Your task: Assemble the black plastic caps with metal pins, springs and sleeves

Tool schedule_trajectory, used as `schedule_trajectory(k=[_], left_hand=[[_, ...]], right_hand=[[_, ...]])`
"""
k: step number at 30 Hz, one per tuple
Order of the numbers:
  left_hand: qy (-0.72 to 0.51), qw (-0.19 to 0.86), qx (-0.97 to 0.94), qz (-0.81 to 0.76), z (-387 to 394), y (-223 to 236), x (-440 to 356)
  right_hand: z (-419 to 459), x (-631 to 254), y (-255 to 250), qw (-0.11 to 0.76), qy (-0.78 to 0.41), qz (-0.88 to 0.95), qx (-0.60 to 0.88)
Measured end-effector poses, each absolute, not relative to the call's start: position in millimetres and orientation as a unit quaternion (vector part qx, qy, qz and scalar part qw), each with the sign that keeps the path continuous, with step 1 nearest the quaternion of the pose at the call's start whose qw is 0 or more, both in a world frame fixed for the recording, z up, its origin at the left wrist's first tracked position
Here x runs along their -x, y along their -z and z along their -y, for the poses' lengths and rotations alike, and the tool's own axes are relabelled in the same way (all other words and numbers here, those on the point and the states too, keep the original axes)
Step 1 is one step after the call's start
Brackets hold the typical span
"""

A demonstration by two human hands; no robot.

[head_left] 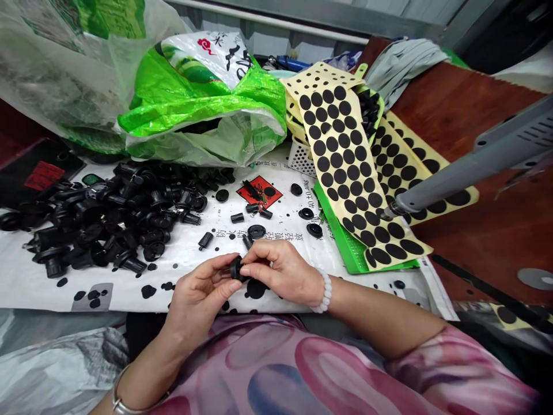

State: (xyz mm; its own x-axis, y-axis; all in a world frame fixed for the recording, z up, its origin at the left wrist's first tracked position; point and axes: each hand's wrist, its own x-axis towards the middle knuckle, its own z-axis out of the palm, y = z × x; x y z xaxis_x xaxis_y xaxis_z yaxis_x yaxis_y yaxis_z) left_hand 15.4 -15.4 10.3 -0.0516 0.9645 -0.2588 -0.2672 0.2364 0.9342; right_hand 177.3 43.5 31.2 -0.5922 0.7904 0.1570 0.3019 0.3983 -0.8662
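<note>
My left hand and my right hand meet low in the middle, both pinching one small black plastic part between their fingertips. The right wrist wears a white bead bracelet, the left a metal bangle. Under the hands lies a white printed sheet with black dots stuck on it. A heap of black plastic parts lies to the left of the hands. Several loose black parts lie just beyond my fingers. Yellow sheets of round black pads lie to the right.
Green and clear plastic bags are piled at the back. A green tray sits under the pad sheets. A grey metal arm reaches in from the right over the reddish-brown table.
</note>
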Motion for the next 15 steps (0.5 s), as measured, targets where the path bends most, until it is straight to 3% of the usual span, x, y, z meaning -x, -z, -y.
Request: schedule_trajectory(k=[7,15], left_hand=[[-0.463,0.592,-0.423,-0.507,16.6,-7.1,-3.1],[-0.450,0.348,-0.609,-0.552,17.5,8.0,10.0]], right_hand=[[-52.6,-183.6,-42.4,0.239,-0.335,0.867,0.281],[-48.8,-176.0,-43.1,0.245,-0.263,0.894,0.266]])
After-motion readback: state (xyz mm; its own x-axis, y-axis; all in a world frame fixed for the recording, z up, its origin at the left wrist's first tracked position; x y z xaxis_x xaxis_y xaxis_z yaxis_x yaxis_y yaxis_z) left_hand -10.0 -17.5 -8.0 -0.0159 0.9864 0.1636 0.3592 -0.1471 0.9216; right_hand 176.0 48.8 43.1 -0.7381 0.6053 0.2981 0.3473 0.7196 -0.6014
